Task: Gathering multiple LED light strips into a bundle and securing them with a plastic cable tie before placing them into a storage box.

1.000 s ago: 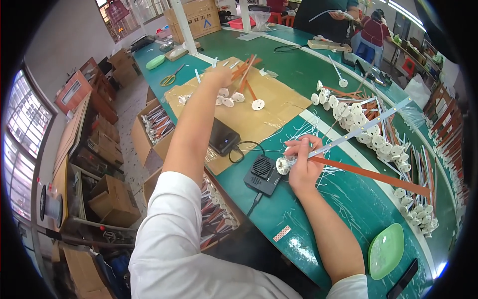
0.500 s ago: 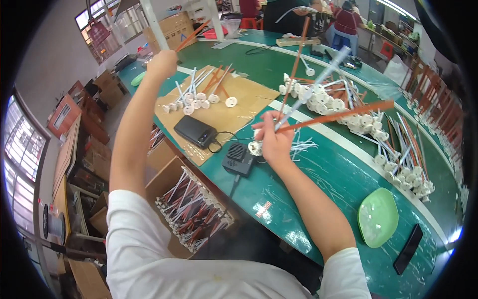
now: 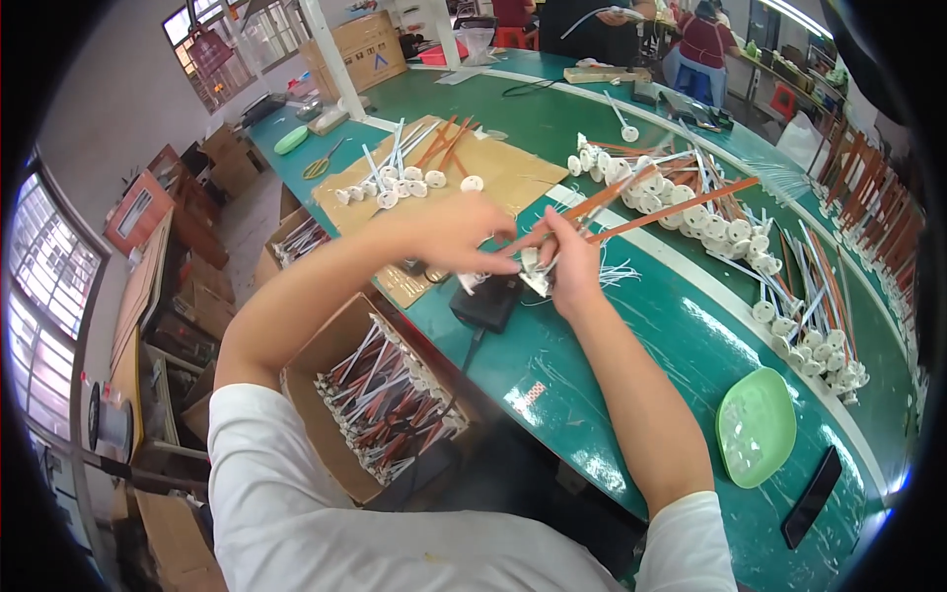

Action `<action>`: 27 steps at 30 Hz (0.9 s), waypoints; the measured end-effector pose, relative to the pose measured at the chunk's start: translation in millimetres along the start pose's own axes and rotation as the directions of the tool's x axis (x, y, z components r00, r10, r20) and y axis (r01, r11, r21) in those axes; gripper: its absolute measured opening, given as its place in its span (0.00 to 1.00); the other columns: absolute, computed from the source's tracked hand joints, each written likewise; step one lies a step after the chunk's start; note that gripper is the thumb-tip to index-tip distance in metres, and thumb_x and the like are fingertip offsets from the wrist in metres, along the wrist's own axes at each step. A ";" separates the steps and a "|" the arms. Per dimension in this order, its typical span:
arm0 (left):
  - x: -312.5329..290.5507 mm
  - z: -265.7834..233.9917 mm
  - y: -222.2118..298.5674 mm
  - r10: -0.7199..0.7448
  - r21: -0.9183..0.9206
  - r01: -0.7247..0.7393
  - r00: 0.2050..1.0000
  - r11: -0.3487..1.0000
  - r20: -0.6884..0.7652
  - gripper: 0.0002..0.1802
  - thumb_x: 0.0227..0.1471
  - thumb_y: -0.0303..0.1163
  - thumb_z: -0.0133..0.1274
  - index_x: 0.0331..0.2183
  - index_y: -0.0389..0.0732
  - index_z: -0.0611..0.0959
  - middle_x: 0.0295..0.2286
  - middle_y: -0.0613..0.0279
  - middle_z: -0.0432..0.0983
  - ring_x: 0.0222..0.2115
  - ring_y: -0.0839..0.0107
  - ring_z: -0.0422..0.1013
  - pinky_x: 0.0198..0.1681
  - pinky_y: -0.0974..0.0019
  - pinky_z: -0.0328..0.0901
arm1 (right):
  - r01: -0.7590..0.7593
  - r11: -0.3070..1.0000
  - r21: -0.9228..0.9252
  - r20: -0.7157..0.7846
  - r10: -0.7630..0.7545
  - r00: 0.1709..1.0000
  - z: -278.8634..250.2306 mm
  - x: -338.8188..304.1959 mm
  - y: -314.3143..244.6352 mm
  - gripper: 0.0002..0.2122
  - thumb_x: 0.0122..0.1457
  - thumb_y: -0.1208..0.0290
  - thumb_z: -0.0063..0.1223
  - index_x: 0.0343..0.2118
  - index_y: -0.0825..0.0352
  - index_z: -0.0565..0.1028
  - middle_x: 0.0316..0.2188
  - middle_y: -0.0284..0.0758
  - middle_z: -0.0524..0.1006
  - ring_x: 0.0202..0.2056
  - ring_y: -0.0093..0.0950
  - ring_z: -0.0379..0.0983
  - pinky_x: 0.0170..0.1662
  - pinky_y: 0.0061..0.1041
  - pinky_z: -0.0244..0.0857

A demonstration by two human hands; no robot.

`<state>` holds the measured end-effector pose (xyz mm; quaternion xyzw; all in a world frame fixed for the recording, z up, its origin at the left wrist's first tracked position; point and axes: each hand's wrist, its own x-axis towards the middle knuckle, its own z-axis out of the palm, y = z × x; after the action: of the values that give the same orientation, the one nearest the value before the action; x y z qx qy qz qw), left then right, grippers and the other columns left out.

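Note:
My right hand [image 3: 574, 264] is closed round orange-brown strips [image 3: 681, 209] that slant up to the right. A white plastic base [image 3: 534, 274] shows at its fingertips. Close beside it is my left hand [image 3: 449, 235], thumb and forefinger reaching toward that base; motion smears its fingers, so its grip is unclear. Just below the left hand is another white piece [image 3: 472, 283], and whether the hand holds it I cannot tell. Under both hands stands a black boxy device [image 3: 485, 306] with a cable. Thin white offcuts [image 3: 619, 276] lie right of my right hand.
Strips with round white bases lie on brown cardboard [image 3: 518, 180], in a heap [image 3: 705, 222] at the right, and in a carton [image 3: 360, 474] below the table edge. Scissors [image 3: 318, 168], a green dish [image 3: 735, 434] and a black phone [image 3: 812, 498] rest on the green table. People work in the background.
My left hand has come from the far left, where it held an orange strip, to beside my right hand. The strips above my right hand now lean lower. Scissors have come into sight.

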<state>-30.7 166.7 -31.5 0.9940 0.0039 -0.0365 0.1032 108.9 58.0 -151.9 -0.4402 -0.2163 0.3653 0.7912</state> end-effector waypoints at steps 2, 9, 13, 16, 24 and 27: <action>14.8 -16.1 -36.3 -0.157 -0.190 0.144 0.986 0.971 -0.057 0.23 0.52 0.47 0.53 0.35 0.34 0.80 0.31 0.52 0.78 0.32 0.58 0.74 0.34 0.59 0.67 | -0.128 0.991 0.031 0.031 0.128 0.991 -11.8 10.0 1.2 0.11 0.58 0.64 0.51 0.27 0.67 0.74 0.26 0.31 0.76 0.21 0.22 0.71 0.26 0.21 0.64; 56.7 2.0 -221.5 -0.664 0.232 0.732 0.680 0.641 -0.310 0.31 0.47 0.59 0.52 0.28 0.36 0.84 0.27 0.51 0.79 0.32 0.57 0.76 0.35 0.62 0.68 | -0.237 0.966 0.106 0.257 0.203 0.945 -4.9 7.0 -11.1 0.12 0.58 0.68 0.46 0.19 0.66 0.70 0.44 0.41 0.75 0.47 0.34 0.72 0.44 0.33 0.68; 86.3 31.1 -254.4 -0.775 -0.033 0.802 0.564 0.596 -0.286 0.31 0.41 0.58 0.57 0.23 0.34 0.84 0.24 0.48 0.79 0.28 0.57 0.76 0.30 0.62 0.68 | -0.210 0.978 0.011 0.284 0.198 0.938 -6.8 9.9 -9.9 0.13 0.58 0.68 0.45 0.18 0.67 0.69 0.40 0.43 0.76 0.44 0.34 0.72 0.42 0.31 0.68; 97.4 25.0 -263.0 -0.824 -0.178 0.806 0.539 0.564 -0.174 0.25 0.41 0.51 0.59 0.27 0.34 0.82 0.26 0.50 0.79 0.26 0.61 0.76 0.28 0.61 0.69 | -0.232 0.972 -0.037 0.264 0.234 0.936 -1.5 11.5 -12.8 0.13 0.58 0.68 0.44 0.18 0.67 0.69 0.38 0.43 0.76 0.42 0.33 0.73 0.41 0.30 0.68; 83.3 12.0 -296.1 -0.782 -0.807 0.557 0.586 0.196 0.215 0.09 0.49 0.26 0.51 0.32 0.33 0.70 0.26 0.53 0.72 0.23 0.63 0.73 0.25 0.55 0.70 | -0.265 0.964 -0.003 0.279 0.255 0.926 1.9 11.7 -6.5 0.14 0.59 0.68 0.44 0.18 0.67 0.70 0.32 0.43 0.77 0.38 0.32 0.72 0.40 0.28 0.67; 76.1 -7.0 -260.9 -0.681 -0.904 0.356 0.725 0.236 0.108 0.10 0.53 0.23 0.48 0.39 0.33 0.68 0.33 0.46 0.73 0.33 0.58 0.75 0.31 0.52 0.72 | -0.239 0.971 -0.021 0.239 0.237 0.942 -2.9 12.2 -7.7 0.14 0.59 0.67 0.45 0.19 0.67 0.70 0.30 0.42 0.77 0.37 0.31 0.72 0.40 0.28 0.66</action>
<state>41.8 423.5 -83.7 0.7167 0.3724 0.0947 0.5820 121.7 63.2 -146.5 -0.4124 -0.2541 0.5096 0.7111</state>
